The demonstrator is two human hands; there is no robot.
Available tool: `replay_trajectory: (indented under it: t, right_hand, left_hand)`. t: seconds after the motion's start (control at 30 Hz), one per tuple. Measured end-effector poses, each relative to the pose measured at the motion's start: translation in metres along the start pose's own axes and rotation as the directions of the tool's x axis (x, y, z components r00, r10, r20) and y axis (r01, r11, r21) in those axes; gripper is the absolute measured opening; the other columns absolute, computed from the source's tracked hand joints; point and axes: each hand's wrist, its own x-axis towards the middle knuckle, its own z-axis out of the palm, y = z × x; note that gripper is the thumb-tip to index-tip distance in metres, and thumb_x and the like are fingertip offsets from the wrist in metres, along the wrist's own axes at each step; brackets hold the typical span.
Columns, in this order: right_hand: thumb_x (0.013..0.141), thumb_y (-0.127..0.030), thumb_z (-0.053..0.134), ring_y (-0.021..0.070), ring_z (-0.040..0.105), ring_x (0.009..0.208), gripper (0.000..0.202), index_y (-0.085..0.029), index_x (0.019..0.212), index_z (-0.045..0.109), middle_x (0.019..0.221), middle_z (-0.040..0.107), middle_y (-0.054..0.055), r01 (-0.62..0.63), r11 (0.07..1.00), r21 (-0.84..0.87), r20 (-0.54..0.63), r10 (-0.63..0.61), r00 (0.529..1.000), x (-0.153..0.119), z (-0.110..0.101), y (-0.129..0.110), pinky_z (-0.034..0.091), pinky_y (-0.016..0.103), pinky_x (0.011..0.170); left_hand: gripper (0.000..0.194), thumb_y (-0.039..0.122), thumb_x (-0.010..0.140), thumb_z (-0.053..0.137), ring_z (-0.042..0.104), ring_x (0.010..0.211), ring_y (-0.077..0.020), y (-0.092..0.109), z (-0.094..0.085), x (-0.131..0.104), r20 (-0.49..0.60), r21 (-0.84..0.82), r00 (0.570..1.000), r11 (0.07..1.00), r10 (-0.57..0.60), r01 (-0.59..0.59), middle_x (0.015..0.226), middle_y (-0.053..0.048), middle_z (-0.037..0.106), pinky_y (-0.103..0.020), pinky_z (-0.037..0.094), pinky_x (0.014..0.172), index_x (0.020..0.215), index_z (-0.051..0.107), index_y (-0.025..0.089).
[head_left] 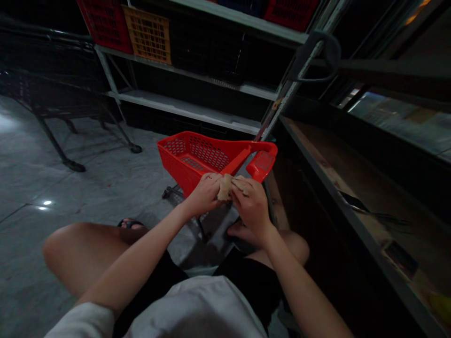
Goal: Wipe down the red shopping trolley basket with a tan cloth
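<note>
A small, crumpled beige cloth point(224, 187) is held between my two hands, in front of the near side of a red shopping basket cart point(190, 180). My left hand point(205, 193) is closed on the cloth's left part. From the right, my right hand point(251, 203) grips the other part, its fingers bent round it. The cart's red handle part point(261, 162) rises just beyond my right hand. Some fingertips are hidden by the cloth, and the dim light blurs its details.
Dark metal carts point(63, 94) stand at the left. A white shelf rack point(176, 105) holds red and yellow crates point(150, 35) behind the red cart. Along the right runs a wooden-topped counter point(338, 173) with a phone-like object point(353, 202). My bent knees flank my arms.
</note>
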Motion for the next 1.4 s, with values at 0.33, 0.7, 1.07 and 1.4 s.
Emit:
replay_trajectory:
  t: [0.33, 0.7, 1.07, 1.4]
  right_hand:
    - [0.104, -0.040, 0.044, 0.0299, 0.058, 0.130, 0.038, -0.027, 0.123, 0.074, 0.128, 0.073, 0.008, -0.030, 0.992, 0.125, -0.159, 0.050, 0.986, -0.017, 0.018, 0.104, 0.047, 0.052, 0.111]
    - [0.104, -0.037, 0.045, 0.0247, 0.058, 0.131, 0.040, -0.021, 0.133, 0.068, 0.134, 0.070, 0.010, -0.069, 0.988, 0.136, -0.080, 0.080, 0.994, 0.024, 0.041, -0.052, 0.034, 0.045, 0.121]
    - [0.105, -0.042, 0.046, 0.0222, 0.047, 0.147, 0.045, -0.027, 0.145, 0.060, 0.147, 0.065, 0.005, 0.147, 0.977, -0.154, -0.138, -0.169, 0.976, 0.020, 0.071, -0.031, 0.027, 0.038, 0.121]
    - [0.107, -0.043, 0.022, 0.0295, 0.060, 0.129, 0.060, -0.019, 0.125, 0.073, 0.127, 0.072, 0.015, -0.420, 0.907, -0.003, -0.301, 0.400, 0.866, -0.008, 0.049, 0.119, 0.046, 0.050, 0.110]
  left_hand:
    - [0.058, 0.062, 0.107, 0.025, 0.061, 0.087, -0.0210, -0.023, -0.039, -0.019, -0.025, -0.259, 0.999, 0.965, 0.028, -0.033, 0.087, -0.004, 0.068, -0.039, 0.039, 0.088, 0.090, 0.062, 0.021]
    - [0.054, 0.045, 0.108, 0.018, 0.061, 0.090, -0.0232, -0.036, -0.046, -0.004, -0.254, -0.007, 0.955, 0.988, -0.153, 0.156, 0.088, -0.010, 0.068, -0.039, 0.045, 0.091, 0.083, 0.059, 0.020]
    - [0.065, 0.053, 0.108, 0.017, 0.063, 0.079, -0.0205, -0.057, -0.033, -0.008, -0.598, -0.371, 0.689, 0.903, -0.410, 0.217, 0.077, -0.006, 0.069, -0.036, 0.048, 0.083, 0.072, 0.061, 0.023]
    - [0.064, 0.055, 0.106, 0.025, 0.061, 0.073, -0.0187, -0.073, -0.040, 0.000, -0.607, -0.436, 0.682, 0.889, -0.407, 0.142, 0.069, -0.005, 0.067, -0.035, 0.048, 0.081, 0.063, 0.060, 0.024]
